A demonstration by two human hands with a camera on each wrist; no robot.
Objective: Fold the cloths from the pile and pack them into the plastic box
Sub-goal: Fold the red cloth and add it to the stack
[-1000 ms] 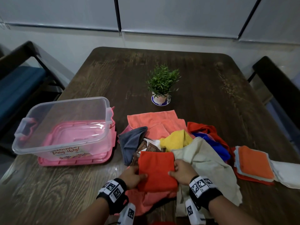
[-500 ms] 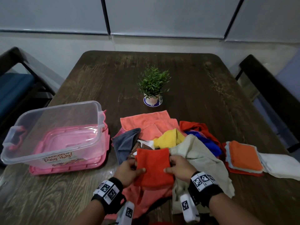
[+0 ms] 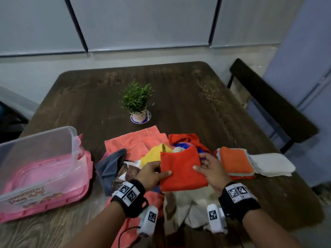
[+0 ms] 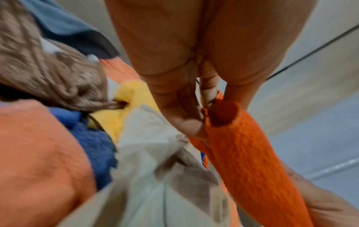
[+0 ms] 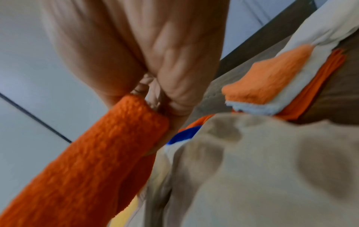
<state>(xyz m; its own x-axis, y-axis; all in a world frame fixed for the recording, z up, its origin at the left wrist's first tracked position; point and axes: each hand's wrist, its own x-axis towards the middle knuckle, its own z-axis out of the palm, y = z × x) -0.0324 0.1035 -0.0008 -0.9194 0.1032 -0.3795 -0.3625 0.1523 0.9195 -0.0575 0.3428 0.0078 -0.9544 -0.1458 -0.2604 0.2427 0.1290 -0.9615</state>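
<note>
Cloth in hand: we hold a folded orange-red cloth just above the pile, near the surface's front edge.
Left hand: fingers pinched together on the cloth's left edge, thumb on top.
Right hand: fingers clamped on its right edge — thumb over, the rest beneath.
Done so far: a small stack of folded cloths lies to our right on the surface, with a white cloth just beside it.
Plastic box: it stands to our left on its pink lid, and we see no cloth inside it yet.
Left to do: we judge most of the work remains — the yellow, grey, blue, salmon and beige cloths lie unfolded in the pile, and nothing is packed.
</note>
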